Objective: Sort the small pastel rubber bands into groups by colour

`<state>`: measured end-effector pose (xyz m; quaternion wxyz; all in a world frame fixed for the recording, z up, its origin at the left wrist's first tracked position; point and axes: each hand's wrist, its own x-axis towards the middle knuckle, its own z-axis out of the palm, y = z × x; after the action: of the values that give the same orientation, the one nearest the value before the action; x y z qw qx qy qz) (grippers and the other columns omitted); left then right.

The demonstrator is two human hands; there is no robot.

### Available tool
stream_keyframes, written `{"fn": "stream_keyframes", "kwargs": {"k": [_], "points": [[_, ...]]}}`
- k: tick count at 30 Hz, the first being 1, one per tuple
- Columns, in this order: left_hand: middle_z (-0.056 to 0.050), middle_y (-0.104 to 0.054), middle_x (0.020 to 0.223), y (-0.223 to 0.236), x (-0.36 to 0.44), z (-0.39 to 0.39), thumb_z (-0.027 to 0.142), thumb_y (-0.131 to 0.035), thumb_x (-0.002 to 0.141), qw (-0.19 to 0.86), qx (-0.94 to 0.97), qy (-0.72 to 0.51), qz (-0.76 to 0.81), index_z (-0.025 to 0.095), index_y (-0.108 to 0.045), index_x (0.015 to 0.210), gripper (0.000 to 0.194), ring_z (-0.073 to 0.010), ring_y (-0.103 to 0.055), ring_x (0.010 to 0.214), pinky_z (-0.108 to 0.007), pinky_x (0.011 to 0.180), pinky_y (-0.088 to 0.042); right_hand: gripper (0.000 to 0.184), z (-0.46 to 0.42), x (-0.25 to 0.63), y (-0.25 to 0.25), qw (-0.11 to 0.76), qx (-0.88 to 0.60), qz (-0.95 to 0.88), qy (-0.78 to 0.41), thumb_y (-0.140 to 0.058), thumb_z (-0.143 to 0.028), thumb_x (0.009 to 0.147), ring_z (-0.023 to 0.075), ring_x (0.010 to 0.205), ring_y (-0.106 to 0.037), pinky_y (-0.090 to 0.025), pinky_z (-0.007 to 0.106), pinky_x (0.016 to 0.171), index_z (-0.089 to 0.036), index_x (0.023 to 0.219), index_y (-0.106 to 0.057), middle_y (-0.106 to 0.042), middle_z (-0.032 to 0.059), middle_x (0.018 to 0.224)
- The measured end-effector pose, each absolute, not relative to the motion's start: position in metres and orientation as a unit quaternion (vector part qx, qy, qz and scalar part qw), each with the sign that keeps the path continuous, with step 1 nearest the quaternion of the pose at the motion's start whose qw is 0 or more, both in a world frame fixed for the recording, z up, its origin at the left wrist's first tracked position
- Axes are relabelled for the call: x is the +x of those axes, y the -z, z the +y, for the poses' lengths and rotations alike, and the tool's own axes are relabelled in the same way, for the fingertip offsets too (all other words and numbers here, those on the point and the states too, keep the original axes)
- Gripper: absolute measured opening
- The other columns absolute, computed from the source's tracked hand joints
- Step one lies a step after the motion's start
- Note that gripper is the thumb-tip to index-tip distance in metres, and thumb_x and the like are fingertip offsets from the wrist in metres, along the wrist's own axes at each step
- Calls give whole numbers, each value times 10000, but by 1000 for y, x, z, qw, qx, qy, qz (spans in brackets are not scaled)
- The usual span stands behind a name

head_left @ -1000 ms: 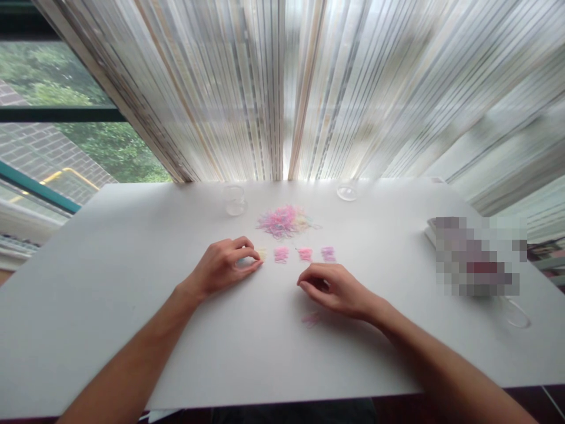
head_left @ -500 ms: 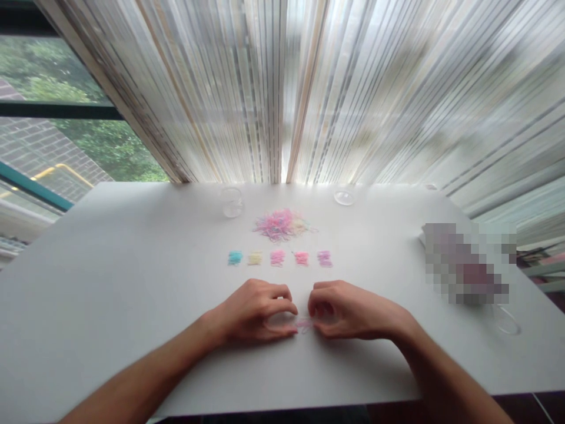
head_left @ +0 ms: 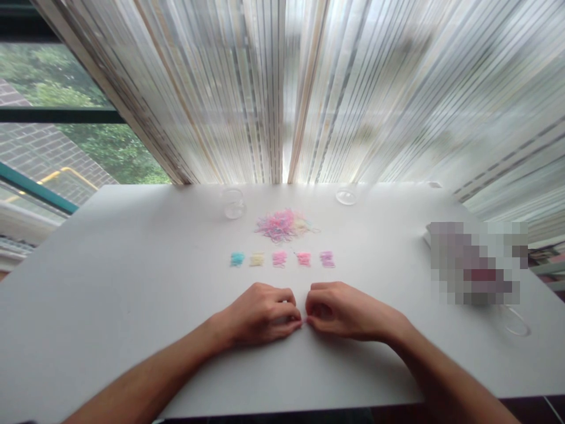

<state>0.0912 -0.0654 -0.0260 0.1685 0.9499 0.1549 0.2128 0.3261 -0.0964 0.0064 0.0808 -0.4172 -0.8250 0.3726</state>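
Note:
On the white table near its front edge, my left hand (head_left: 267, 313) is closed in a pinch, thumb against fingertips. My right hand (head_left: 339, 311) is closed in the same way, its fingertips almost meeting those of the left. A small bit of thin pink strands (head_left: 304, 321) shows between the two pinches; the fingers hide the rest. Beyond the hands lies a row of small strand bundles: teal (head_left: 237, 259), pale yellow (head_left: 256, 259), pink (head_left: 279, 259), coral pink (head_left: 303, 259) and purple (head_left: 327, 259). Behind them is a loose heap of mixed pastel strands (head_left: 280, 225).
Clear round containers or lids stand at the back left (head_left: 233, 207) and back right (head_left: 346, 196). At the right lies a blurred-out object (head_left: 474, 265) with a pale loop (head_left: 516, 323) beside it. A striped curtain (head_left: 247, 88) hangs along the table's far edge (head_left: 152, 186).
The fingers of both hands have closed together over the pink strands, which showed more openly between them before. The view has shifted slightly.

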Motion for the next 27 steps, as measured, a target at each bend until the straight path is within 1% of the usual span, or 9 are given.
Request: {"fn": "stream_keyframes", "kwargs": {"k": [4,8,13,21,25,27], "points": [[-12,-724,855,22,87,-62,250,-627,943,184,947,-203,168,205,-724,886,121,-115,-644,641,-234,587,-469,70,-96,325,-4,107,-407,-827,-373,-643,-127,833,125,690,-547,-399,231,634,-186,846,-678,-603,-6,803],[-15,-730,899,22,83,-59,280,-661,932,202,941,-200,183,215,-726,949,94,-121,-651,653,-240,600,-472,67,-94,326,-1,130,-413,-825,-362,-642,-129,838,126,698,-547,-407,231,643,-183,859,-677,-604,-4,807],[-12,-720,895,23,80,-56,224,-663,923,212,936,-212,185,209,-722,963,73,-124,-655,672,-241,616,-474,28,-90,327,2,156,-415,-824,-353,-651,-152,841,128,692,-540,-403,231,638,-175,840,-668,-609,-4,780],[-29,-718,881,23,79,-54,201,-636,933,233,926,-224,197,195,-736,966,106,-125,-664,692,-238,636,-503,28,-90,325,5,198,-422,-813,-349,-654,-148,837,120,655,-526,-405,228,622,-175,837,-663,-606,-11,741],[-37,-717,883,23,79,-53,173,-638,919,247,915,-241,208,192,-741,976,119,-130,-668,709,-236,650,-521,33,-91,323,7,224,-421,-810,-341,-658,-192,869,123,667,-542,-426,233,635,-180,896,-673,-618,-1,773],[-40,-715,883,23,79,-52,162,-637,918,248,911,-254,210,190,-742,979,125,-131,-670,718,-233,654,-528,89,-91,322,9,228,-421,-812,-335,-669,-242,889,127,677,-550,-437,237,643,-181,953,-678,-627,8,795]]}}
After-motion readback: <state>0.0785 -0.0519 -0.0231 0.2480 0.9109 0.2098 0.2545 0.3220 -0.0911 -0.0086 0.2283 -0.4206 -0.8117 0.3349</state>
